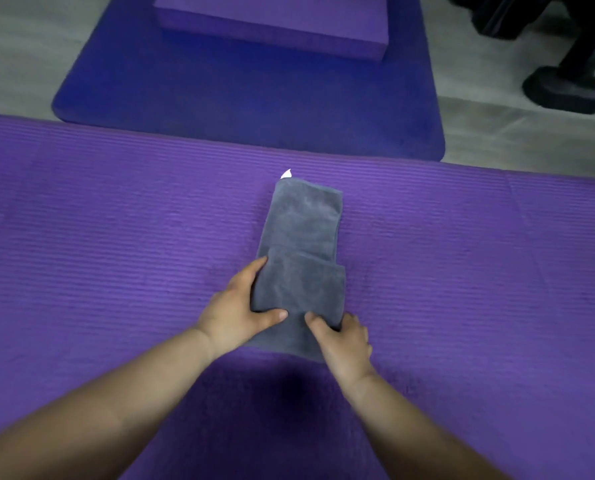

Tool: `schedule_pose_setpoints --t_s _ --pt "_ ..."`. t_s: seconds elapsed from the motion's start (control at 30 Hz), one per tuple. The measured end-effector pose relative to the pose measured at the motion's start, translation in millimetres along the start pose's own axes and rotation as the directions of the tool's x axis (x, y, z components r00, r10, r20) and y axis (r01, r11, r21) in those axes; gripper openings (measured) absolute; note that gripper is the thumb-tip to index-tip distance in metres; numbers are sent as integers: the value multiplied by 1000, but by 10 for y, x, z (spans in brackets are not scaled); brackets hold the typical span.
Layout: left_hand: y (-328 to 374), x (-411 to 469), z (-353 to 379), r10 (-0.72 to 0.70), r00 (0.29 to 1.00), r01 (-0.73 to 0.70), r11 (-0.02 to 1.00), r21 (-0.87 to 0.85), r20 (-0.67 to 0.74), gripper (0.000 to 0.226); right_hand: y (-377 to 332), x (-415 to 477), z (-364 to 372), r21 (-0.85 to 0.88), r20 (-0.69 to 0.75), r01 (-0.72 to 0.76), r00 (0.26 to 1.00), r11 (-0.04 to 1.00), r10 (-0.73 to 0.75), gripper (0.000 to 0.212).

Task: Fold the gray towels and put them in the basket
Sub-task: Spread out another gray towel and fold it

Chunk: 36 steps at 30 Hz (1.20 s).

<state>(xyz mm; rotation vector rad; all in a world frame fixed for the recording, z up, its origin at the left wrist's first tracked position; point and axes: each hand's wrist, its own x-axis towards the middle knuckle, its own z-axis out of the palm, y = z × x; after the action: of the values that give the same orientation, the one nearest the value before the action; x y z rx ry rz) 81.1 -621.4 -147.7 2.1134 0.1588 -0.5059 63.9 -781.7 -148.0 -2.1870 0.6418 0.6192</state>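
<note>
The left hand [233, 310] curls round the left edge of the folded flap, thumb laid across the crease and fingers wrapped along the side; the right hand [344, 341] pinches the same crease at its right end, thumb on top and the other fingers tucked out of sight beneath; both hold cloth, neither is spread wide.

The gray towel [303, 226] lies at the centre of view as a narrow strip running from 6 toward 12 o'clock; its near end is doubled over, and a white tag [285, 173] pokes out at the far corner.

I judge it light, soft and limp, with a nap that should cling to itself, not slide; it will sag if lifted by one point, so the hold belongs at both ends of the crease, or flat beneath the finished bundle.

It rests on a ribbed purple mat [98, 237]; beyond, at 12 o'clock, lie a blue mat [247, 98] and on it a purple block [272, 22]; black equipment [566, 88] stands on the floor at 2 o'clock, well apart. Nothing crowds the fold; the basket is not in view.
</note>
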Motion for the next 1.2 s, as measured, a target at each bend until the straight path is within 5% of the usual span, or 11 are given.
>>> schedule_pose_setpoints --t_s 0.1,0.17,0.27,0.33,0.5,0.57,0.73,0.83,1.0,1.1,1.2 --pt "-13 -89 -13 110 977 -52 954 294 -182 110 6 -20 -152 -167 -143 247 952 955 -271 70" --pt "3 -94 -42 401 893 -239 806 541 -203 85 -3 52 -179 -353 -253 554 719 754 -647 69" --pt "-59 -53 -78 643 764 -466 491 736 55 45 6 196 -182 -554 -27 795 278 246 -960 34" --pt "-119 -30 -121 621 758 -523 395 756 200 36 25 247 -212 -561 118 824 179 83 -977 26" --pt "45 33 -343 104 876 -440 570 694 470 115 88 331 -342 -598 449 796 429 92 -784 86" --pt "141 81 -390 -13 834 -489 447 749 552 111 97 398 -387 -626 510 778 462 55 -726 105" --pt "138 129 -421 48 849 -507 354 786 527 110 41 425 -345 -556 461 827 393 86 -796 93" --pt "80 99 -450 288 807 -582 238 778 515 115 -1 433 -359 -487 414 869 320 90 -852 71" --pt "-118 -154 -396 432 788 -615 525 589 438 98 6 236 -500 -385 507 890 427 247 -749 63" --pt "-121 -416 -336 426 834 -546 728 414 350 79 78 16 -548 -173 540 799 566 576 -623 57" --pt "-83 -607 -343 242 930 -295 941 168 277 71 66 -79 -584 37 645 518 641 855 -417 53"
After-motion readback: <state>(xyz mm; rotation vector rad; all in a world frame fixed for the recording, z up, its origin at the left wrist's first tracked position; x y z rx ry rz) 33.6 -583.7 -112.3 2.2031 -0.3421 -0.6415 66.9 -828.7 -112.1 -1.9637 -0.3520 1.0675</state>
